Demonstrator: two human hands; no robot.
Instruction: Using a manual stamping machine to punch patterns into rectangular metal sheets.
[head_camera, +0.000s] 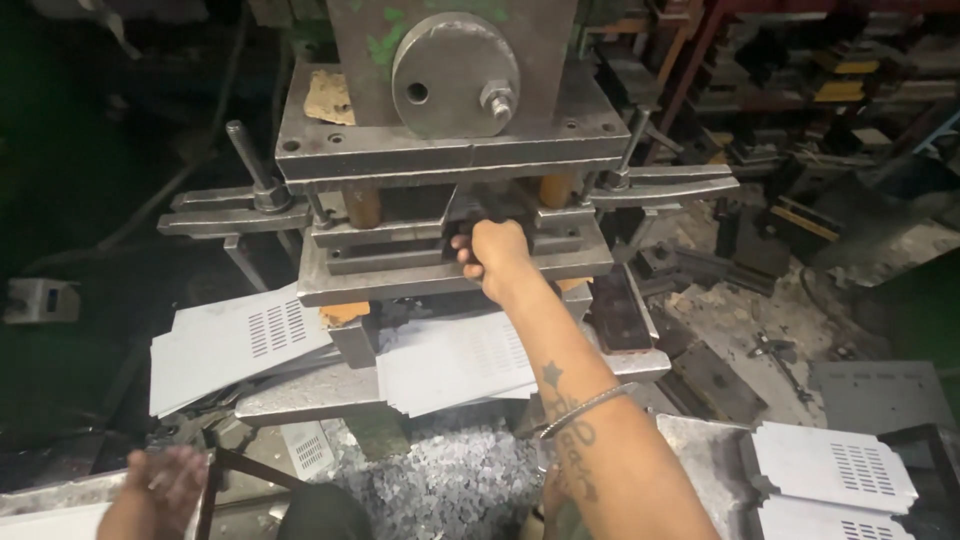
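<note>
My right hand (495, 258) reaches forward into the gap of a grey metal press (440, 150), fingers curled at the dark die opening; what it grips is hidden. Around that forearm sits a metal bangle (585, 408). My left hand (165, 485) rests low at the bottom left, blurred, fingers spread near a dark metal bar (240, 468). Perforated grey metal sheets (450, 360) lie stacked on the press bed just below my right hand.
More slotted sheets lie at the left (235, 340) and bottom right (835, 470). Metal chips (450, 480) cover the floor under the press. Clamp arms (230, 215) stick out sideways. Shelves with tooling (800, 90) stand at the right.
</note>
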